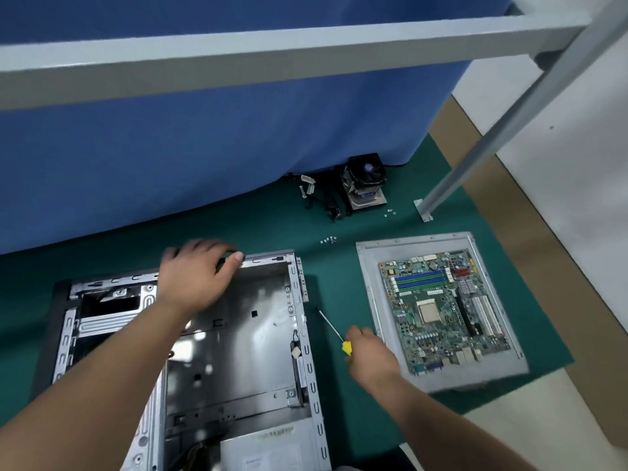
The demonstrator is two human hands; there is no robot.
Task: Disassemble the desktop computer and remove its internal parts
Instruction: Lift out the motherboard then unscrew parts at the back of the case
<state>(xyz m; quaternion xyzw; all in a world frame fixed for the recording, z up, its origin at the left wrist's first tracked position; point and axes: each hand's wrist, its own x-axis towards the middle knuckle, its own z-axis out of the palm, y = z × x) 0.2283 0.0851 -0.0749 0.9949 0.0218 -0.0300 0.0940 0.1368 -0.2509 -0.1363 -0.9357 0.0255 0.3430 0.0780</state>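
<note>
The open grey sheet-metal desktop computer case lies on its side on the green mat that covers the bench, with the interior facing up. The main bay is bare metal; a pale grey power supply box sits at the near end of the case, and a drive cage with a dark opening occupies the far-left corner.

The left hand rests on the far top rail of the case, fingers curled over the edge, thumb on the inner side of the rail. The right hand is just to the right of the case and grips a screwdriver with a yellow handle; its thin metal shaft points up and left toward the case's right wall, the tip close to that wall but apart from it.

To the right of the case, a flat grey metal side panel lies on the mat, and the green motherboard with blue memory slots lies on top of it. The right hand overlaps the panel's near-left edge.

Further back, near the blue cloth curtain, a black CPU cooler fan with heatsink stands on the mat, with a bundle of black cables with white connectors just to its left. Two small groups of silver screws lie on the mat between the cooler and the case
</note>
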